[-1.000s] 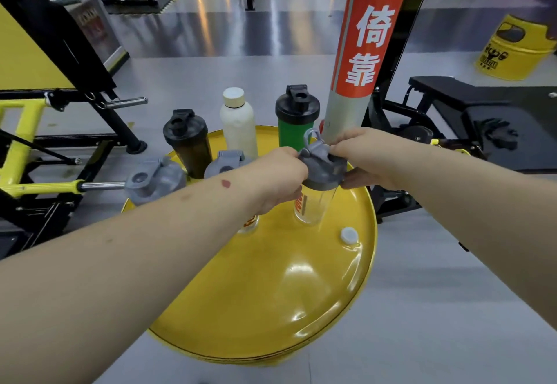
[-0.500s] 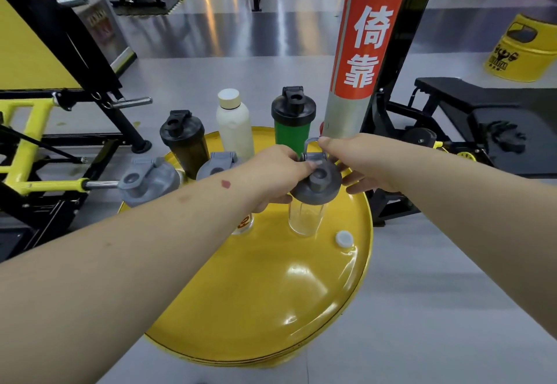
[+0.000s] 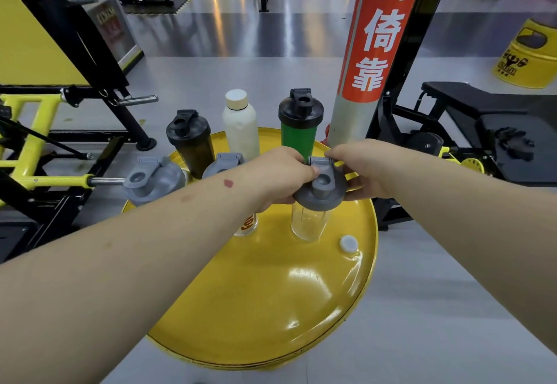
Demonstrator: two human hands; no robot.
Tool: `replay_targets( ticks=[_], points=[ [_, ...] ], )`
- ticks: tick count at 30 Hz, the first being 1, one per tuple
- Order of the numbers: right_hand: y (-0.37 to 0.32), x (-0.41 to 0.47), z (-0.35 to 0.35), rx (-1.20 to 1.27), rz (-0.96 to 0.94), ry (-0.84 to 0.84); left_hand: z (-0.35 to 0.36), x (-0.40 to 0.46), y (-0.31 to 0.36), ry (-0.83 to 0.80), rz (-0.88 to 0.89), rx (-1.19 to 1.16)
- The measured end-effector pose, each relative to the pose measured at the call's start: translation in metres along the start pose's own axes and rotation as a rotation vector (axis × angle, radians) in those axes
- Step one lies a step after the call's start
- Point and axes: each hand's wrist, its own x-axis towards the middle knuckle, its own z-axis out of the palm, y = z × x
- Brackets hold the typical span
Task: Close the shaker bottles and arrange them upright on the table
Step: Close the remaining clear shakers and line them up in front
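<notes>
A clear shaker bottle [image 3: 309, 223] stands upright on the round yellow drum-top table [image 3: 271, 308]. Its grey lid [image 3: 321, 192] sits on top, with the spout flap raised. My left hand [image 3: 277, 174] grips the lid's left side and my right hand [image 3: 364, 169] grips its right side. Behind them stand a black-lidded dark shaker [image 3: 190, 142], a white bottle [image 3: 241, 124] and a green shaker [image 3: 300, 125]. Two more grey-lidded shakers [image 3: 153, 178] [image 3: 224, 165] stand at the left, partly hidden by my left arm.
A small white cap [image 3: 348, 243] lies on the table by the right rim. A red and grey pillar [image 3: 370, 52] rises just behind the table. A yellow-black gym machine [image 3: 36, 148] stands at the left, a black bench [image 3: 482, 112] at the right.
The clear shaker, held tilted a second ago, now stands upright on the table. Both hands stay on its grey lid.
</notes>
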Motion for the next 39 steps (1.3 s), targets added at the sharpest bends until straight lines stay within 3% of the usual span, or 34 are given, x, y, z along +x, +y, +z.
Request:
replay_targets(
  ticks=[6, 13, 23, 39],
  points=[
    [-0.006, 0.002, 0.007, -0.125, -0.127, 0.047, -0.001, -0.003, 0.000, 0.025, 0.000, 0.039],
    [-0.004, 0.002, -0.001, -0.024, -0.041, -0.015, -0.003, -0.005, -0.001, -0.001, -0.005, 0.024],
    [0.003, -0.006, -0.006, 0.093, -0.071, -0.047, -0.003, -0.004, -0.007, 0.023, -0.042, -0.067],
    [0.005, -0.009, 0.000, -0.029, -0.154, 0.059, 0.000, -0.005, -0.017, 0.065, 0.019, -0.048]
  ],
)
